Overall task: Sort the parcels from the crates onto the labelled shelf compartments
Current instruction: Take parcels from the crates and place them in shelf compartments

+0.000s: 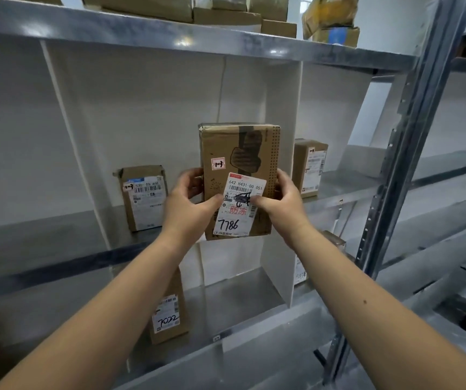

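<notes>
A brown cardboard parcel (237, 153) stands upright in the air in front of the middle shelf compartment. It carries a small "1-3" sticker and a white shipping label with "7786" handwritten on it. My left hand (191, 201) grips its left edge, thumb on the front face. My right hand (281, 199) grips its right edge, thumb on the label. Behind it is a compartment between white dividers (296, 114), with a smaller labelled parcel (145, 198) standing at its left.
Another small box (310, 167) stands in the compartment to the right. Below, a parcel marked "7022" (169, 313) stands on the lower shelf (240, 299). Several boxes (226, 15) are stacked on the top shelf. A grey metal upright (406, 142) runs down the right.
</notes>
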Demonstrator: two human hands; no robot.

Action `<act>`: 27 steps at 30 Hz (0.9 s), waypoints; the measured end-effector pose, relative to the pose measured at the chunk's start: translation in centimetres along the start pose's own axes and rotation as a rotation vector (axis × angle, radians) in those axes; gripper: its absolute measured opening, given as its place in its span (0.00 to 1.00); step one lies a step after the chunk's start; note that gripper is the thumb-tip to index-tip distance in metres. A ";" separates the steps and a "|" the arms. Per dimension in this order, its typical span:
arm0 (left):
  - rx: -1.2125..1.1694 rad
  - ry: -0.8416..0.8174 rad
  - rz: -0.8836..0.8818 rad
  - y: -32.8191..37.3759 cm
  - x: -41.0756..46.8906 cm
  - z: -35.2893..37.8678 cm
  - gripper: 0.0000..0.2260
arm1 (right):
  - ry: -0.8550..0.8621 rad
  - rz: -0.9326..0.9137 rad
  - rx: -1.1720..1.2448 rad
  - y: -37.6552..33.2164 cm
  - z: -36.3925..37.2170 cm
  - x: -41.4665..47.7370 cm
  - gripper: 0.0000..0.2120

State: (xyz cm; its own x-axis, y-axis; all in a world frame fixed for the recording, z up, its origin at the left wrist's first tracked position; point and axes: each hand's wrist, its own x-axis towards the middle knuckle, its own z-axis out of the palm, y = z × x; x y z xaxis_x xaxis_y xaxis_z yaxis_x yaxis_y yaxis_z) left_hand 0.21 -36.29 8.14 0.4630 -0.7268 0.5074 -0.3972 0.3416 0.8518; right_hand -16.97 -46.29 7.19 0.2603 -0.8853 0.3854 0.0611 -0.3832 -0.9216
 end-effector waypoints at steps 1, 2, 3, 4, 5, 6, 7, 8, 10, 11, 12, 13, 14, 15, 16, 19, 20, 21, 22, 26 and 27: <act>0.000 0.018 -0.007 -0.3 0.3 0.5 0.23 | -0.012 -0.007 0.001 0.5 -0.2 0.9 0.31; 0.007 0.033 -0.013 -0.6 0.7 1.1 0.22 | -0.026 -0.012 0.005 1.0 -0.4 1.7 0.31; 0.024 0.046 -0.019 -0.9 1.0 1.6 0.22 | -0.037 -0.011 0.011 1.6 -0.5 2.5 0.32; 0.047 0.064 -0.022 -1.3 1.3 2.1 0.22 | -0.048 -0.007 0.019 2.2 -0.8 3.3 0.33; 0.065 0.088 -0.028 -1.7 1.6 2.5 0.21 | -0.062 -0.005 0.026 2.7 -1.0 4.2 0.32; 0.072 0.117 -0.035 -2.1 2.0 3.0 0.21 | -0.081 -0.004 0.034 3.2 -1.2 5.0 0.31; 0.074 0.146 -0.045 -2.5 2.3 3.5 0.22 | -0.107 -0.004 0.034 3.6 -1.3 5.7 0.31; 0.077 0.172 -0.053 -2.9 2.6 3.9 0.22 | -0.132 -0.009 0.032 4.0 -1.3 6.4 0.30; 0.083 0.213 -0.056 -3.7 3.3 4.8 0.21 | -0.166 -0.024 0.027 4.8 -1.3 7.7 0.30; 0.081 0.232 -0.054 -4.1 3.6 5.2 0.20 | -0.177 -0.027 0.022 5.1 -1.2 8.2 0.30; 0.080 0.251 -0.052 -4.6 3.9 5.5 0.20 | -0.190 -0.031 0.014 5.5 -1.1 8.7 0.30; 0.079 0.271 -0.050 -5.0 4.2 5.8 0.19 | -0.205 -0.037 -0.001 5.8 -1.0 9.2 0.30; 0.080 0.292 -0.050 -5.3 4.5 6.0 0.18 | -0.224 -0.046 -0.016 6.0 -0.9 9.7 0.30; 0.080 0.311 -0.051 -5.7 4.9 6.1 0.17 | -0.244 -0.057 -0.032 6.2 -0.9 10.1 0.30; 0.078 0.325 -0.052 -5.9 5.3 6.2 0.15 | -0.260 -0.069 -0.042 6.4 -0.8 10.6 0.29; 0.079 0.338 -0.043 -6.6 6.8 6.2 0.14 | -0.282 -0.080 -0.044 6.8 -0.5 12.0 0.29; 0.084 0.340 -0.035 -6.9 7.2 6.3 0.14 | -0.285 -0.082 -0.046 7.0 -0.3 12.4 0.29; 0.091 0.344 -0.026 -7.1 7.6 6.3 0.14 | -0.287 -0.089 -0.048 7.0 -0.2 12.7 0.29; 0.100 0.346 -0.016 -7.3 7.9 6.4 0.15 | -0.285 -0.096 -0.047 7.2 0.0 13.1 0.29; 0.103 0.352 -0.025 -8.0 8.5 6.4 0.17 | -0.282 -0.113 -0.035 7.9 0.7 14.0 0.30; 0.099 0.354 -0.030 -8.2 8.6 6.4 0.17 | -0.281 -0.116 -0.031 8.1 0.8 14.0 0.30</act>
State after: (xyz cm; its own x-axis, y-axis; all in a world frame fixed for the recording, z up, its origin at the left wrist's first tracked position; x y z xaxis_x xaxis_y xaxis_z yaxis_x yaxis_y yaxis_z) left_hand 2.35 -49.12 4.71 0.7141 -0.4786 0.5109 -0.4458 0.2518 0.8590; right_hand -12.09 -61.59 5.14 0.5101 -0.7288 0.4567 0.0781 -0.4895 -0.8685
